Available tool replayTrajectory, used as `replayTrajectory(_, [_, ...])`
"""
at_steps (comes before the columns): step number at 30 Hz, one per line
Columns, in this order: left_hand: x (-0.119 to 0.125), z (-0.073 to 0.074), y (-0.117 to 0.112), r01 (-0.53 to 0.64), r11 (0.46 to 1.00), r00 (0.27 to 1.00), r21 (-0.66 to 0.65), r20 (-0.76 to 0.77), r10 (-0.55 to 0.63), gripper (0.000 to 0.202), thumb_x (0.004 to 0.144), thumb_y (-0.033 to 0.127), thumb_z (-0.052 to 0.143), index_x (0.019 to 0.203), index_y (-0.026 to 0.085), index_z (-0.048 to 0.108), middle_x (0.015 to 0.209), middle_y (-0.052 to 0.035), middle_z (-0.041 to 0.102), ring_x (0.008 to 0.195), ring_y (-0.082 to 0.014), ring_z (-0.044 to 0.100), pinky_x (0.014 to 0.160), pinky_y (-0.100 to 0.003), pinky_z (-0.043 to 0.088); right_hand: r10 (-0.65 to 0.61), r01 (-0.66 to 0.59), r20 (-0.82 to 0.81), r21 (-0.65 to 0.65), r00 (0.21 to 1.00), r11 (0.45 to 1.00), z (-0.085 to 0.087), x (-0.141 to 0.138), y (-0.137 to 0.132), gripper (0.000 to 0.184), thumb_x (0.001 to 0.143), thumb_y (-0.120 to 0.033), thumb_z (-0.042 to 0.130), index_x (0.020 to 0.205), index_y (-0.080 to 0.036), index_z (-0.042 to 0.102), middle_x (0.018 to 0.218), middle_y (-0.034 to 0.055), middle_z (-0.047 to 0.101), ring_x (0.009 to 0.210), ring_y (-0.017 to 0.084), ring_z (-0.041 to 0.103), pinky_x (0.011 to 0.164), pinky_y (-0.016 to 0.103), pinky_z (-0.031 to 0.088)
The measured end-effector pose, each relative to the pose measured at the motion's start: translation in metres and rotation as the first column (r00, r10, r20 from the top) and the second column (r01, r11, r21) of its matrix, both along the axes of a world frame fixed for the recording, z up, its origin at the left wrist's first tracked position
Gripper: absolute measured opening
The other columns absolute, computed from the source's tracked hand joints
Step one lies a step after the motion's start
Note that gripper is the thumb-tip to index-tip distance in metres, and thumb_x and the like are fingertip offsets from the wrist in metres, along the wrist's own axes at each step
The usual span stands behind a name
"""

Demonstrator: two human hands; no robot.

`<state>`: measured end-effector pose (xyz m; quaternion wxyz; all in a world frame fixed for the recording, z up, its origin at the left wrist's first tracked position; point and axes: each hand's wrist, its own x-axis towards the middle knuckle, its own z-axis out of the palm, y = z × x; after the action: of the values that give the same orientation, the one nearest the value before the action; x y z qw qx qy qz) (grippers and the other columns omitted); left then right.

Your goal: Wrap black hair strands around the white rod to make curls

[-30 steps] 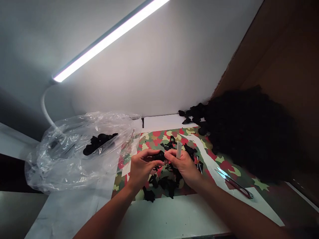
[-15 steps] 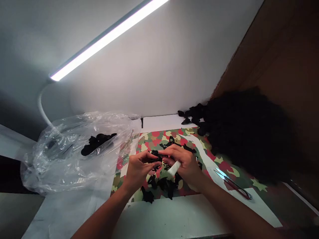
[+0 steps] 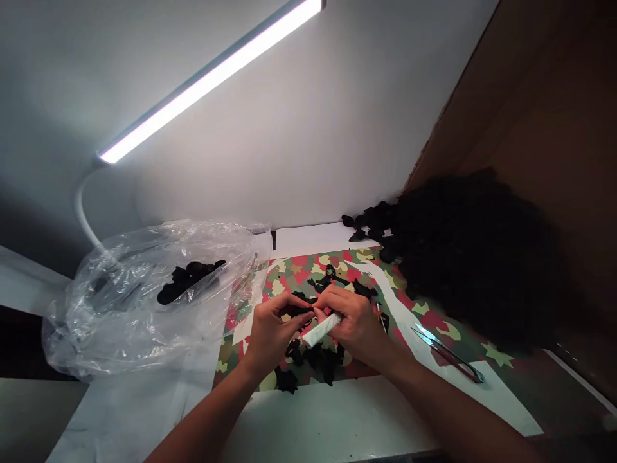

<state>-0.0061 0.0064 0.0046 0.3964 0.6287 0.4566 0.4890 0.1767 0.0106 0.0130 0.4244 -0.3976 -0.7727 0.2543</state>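
Over the middle of a camouflage-patterned sheet, my left hand pinches a small black piece between thumb and fingers. My right hand meets it there, its fingertips closed against the same piece. A tool with a flat white handle is gripped in my right hand, the handle sticking out toward the lower left. The tool's working end is hidden by my fingers. Loose black scraps lie beneath and around both hands, with more black scraps just behind them.
A large heap of black pieces lies at right against a brown cardboard panel. Pointed red-handled snips or tweezers rest nearer. At left, a clear plastic bag has black pieces on or in it. A lit lamp hangs above.
The white handle has swung down and to the left as my right hand turned. Both hands stay together at the black piece. The view has shifted slightly.
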Motion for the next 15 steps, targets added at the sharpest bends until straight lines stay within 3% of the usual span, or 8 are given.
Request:
replayTrajectory(2, [0.002, -0.003, -0.001, -0.009, 0.999, 0.999, 0.037, -0.050, 0.011, 0.006, 0.077, 0.018, 0.080, 0.080, 0.018, 0.075, 0.073, -0.0020, 0.076, 0.064, -0.0156, 0.071, 0.060, -0.023, 0.058, -0.049, 0.046, -0.034, -0.086, 0.998, 0.995, -0.002, -0.002, 0.000, 0.019, 0.088, -0.020, 0.058, 0.069, -0.020, 0.059, 0.068, -0.0009, 0.056, 0.062, 0.014, 0.049, 0.058, 0.027, 0.036])
replayTrajectory(4, [0.002, -0.007, 0.000, -0.039, 0.987, 0.995, 0.155, -0.080, 0.052, 0.006, 0.079, 0.017, 0.079, 0.079, 0.018, 0.073, 0.073, -0.0017, 0.076, 0.064, -0.0149, 0.071, 0.060, -0.022, 0.058, -0.095, 0.069, -0.098, -0.240, 0.991, 0.968, -0.004, -0.004, 0.001, 0.021, 0.087, -0.027, 0.060, 0.067, -0.020, 0.057, 0.064, -0.0028, 0.052, 0.058, 0.013, 0.045, 0.054, 0.026, 0.033])
replayTrajectory(8, [0.003, -0.016, 0.002, -0.054, 0.886, 0.989, 0.461, -0.096, 0.110, 0.010, 0.081, 0.012, 0.077, 0.079, 0.018, 0.069, 0.076, -0.0028, 0.077, 0.069, -0.0151, 0.073, 0.065, -0.024, 0.060, -0.150, -0.003, -0.273, -0.490, 0.950, 0.872, -0.007, -0.008, 0.006, 0.028, 0.088, -0.040, 0.059, 0.070, -0.019, 0.056, 0.061, -0.0048, 0.043, 0.056, 0.012, 0.038, 0.053, 0.026, 0.030])
replayTrajectory(11, [0.003, -0.019, 0.004, -0.030, 0.805, 0.989, 0.592, -0.097, 0.109, 0.013, 0.083, 0.008, 0.075, 0.080, 0.018, 0.067, 0.079, -0.0041, 0.077, 0.071, -0.0156, 0.074, 0.065, -0.025, 0.061, -0.165, -0.105, -0.399, -0.573, 0.902, 0.813, -0.008, -0.011, 0.006, 0.034, 0.086, -0.049, 0.062, 0.072, -0.019, 0.056, 0.060, -0.0060, 0.039, 0.055, 0.011, 0.033, 0.052, 0.025, 0.027])
replayTrajectory(15, [0.004, -0.020, 0.007, -0.023, 0.745, 0.991, 0.666, -0.083, 0.105, 0.017, 0.082, 0.005, 0.075, 0.086, 0.019, 0.066, 0.082, -0.0044, 0.077, 0.073, -0.0168, 0.075, 0.065, -0.028, 0.062, -0.187, -0.192, -0.501, -0.610, 0.845, 0.769, -0.004, -0.015, 0.001, 0.040, 0.085, -0.054, 0.065, 0.071, -0.019, 0.052, 0.058, -0.0078, 0.035, 0.053, 0.010, 0.029, 0.050, 0.024, 0.023])
